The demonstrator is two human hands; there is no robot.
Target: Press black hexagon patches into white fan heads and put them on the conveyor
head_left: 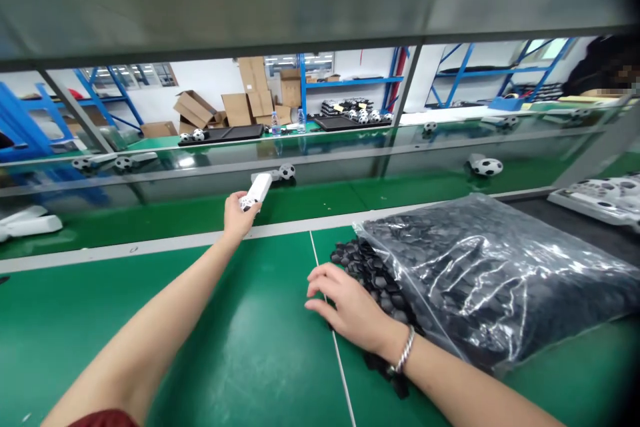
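My left hand (237,215) reaches forward over the green conveyor belt and grips the ball end of a white-handled soccer-ball piece (259,190). The handle points up and away from me. A similar piece with a soccer ball (287,172) lies just beyond it. Nearer to me, my right hand (345,307) hovers at the edge of a pile of small black pieces (380,280); its fingers are loosely curved, thumb apart, with nothing visible between them. The black pieces spill from a large clear plastic bag (500,273) lying on the green tabletop (250,333).
More soccer-ball pieces (487,165) lie along the belt (350,193), with white handles (33,223) at far left. A white tray (590,203) of ball parts stands at right. A metal beam (320,7) crosses overhead. Cardboard boxes (250,107) and a person (605,63) are beyond.
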